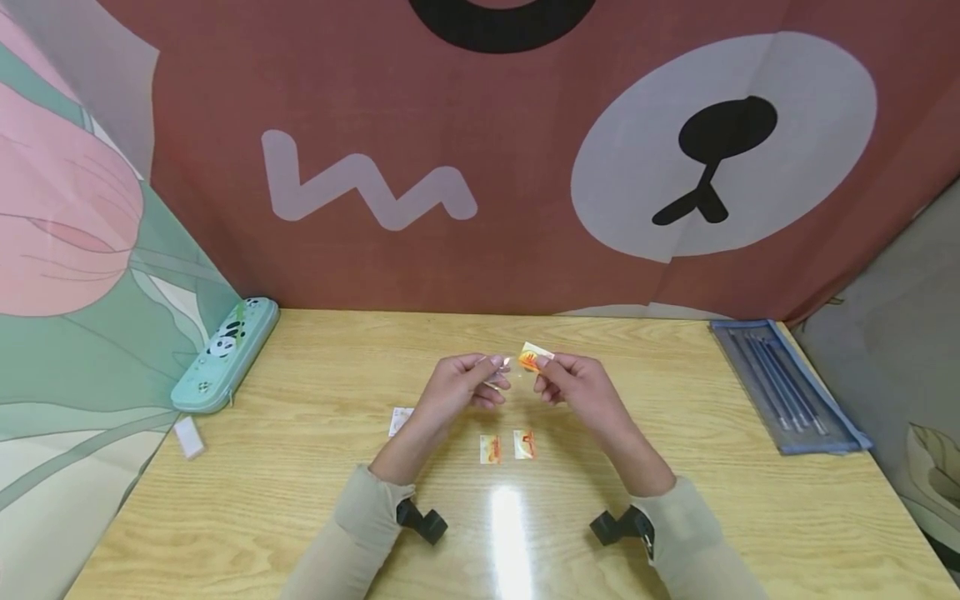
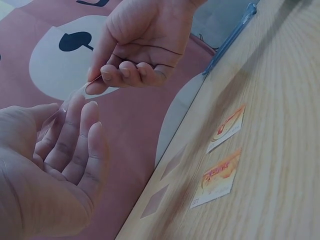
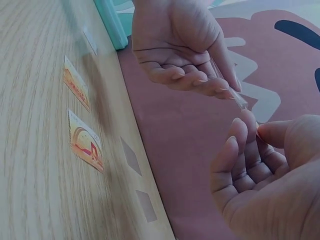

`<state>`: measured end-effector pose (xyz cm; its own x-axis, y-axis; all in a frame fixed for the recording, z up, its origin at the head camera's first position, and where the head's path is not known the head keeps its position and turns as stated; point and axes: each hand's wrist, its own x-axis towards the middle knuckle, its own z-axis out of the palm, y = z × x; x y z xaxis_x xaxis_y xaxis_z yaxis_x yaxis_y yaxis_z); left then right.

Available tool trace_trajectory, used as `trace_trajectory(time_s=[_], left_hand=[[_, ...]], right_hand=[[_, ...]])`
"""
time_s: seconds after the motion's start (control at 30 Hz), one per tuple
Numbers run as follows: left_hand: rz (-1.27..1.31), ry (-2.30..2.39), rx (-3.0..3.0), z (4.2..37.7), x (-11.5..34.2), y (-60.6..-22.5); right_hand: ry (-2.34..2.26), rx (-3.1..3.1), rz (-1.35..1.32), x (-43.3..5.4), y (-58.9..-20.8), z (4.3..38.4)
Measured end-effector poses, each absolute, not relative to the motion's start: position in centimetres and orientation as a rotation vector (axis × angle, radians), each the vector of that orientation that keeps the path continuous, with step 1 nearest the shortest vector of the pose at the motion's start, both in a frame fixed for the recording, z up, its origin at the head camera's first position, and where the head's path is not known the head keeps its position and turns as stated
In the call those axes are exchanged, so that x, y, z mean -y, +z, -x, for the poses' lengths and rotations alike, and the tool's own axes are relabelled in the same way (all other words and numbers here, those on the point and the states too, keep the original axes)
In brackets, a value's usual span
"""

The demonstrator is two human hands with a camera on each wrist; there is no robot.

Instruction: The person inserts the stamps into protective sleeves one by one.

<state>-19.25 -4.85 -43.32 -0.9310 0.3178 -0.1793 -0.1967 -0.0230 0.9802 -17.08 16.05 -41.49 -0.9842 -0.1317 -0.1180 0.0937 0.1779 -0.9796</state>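
My right hand [image 1: 581, 387] pinches an orange-and-white postage stamp [image 1: 534, 357] between thumb and fingers, above the table. Facing it, my left hand [image 1: 461, 387] pinches a small clear plastic sleeve [image 2: 51, 120] whose edge comes right up to the right fingertips. In the right wrist view the sleeve [image 3: 241, 101] spans the narrow gap between the hands, and most of the stamp is hidden by fingers. Below the hands, two more stamps lie side by side on the wood, a left one [image 1: 490, 449] and a right one [image 1: 524, 444].
A small white printed piece [image 1: 401, 418] lies partly behind my left forearm. At far left are a mint panda pencil case [image 1: 228, 354] and a white eraser [image 1: 189, 437]. A blue-edged transparent pouch [image 1: 787, 387] holding several pencils lies at the right. A printed cloth [image 1: 525, 250] hangs behind the table.
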Motion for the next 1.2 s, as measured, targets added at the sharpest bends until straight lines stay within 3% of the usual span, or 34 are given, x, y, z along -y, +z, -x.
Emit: trace_trajectory(time_s=[1.2], left_hand=[[-0.121, 2.020, -1.950, 19.15, 4.85, -43.31]], right_hand=[[-2.023, -2.111, 0.141, -16.17, -41.80, 17.08]])
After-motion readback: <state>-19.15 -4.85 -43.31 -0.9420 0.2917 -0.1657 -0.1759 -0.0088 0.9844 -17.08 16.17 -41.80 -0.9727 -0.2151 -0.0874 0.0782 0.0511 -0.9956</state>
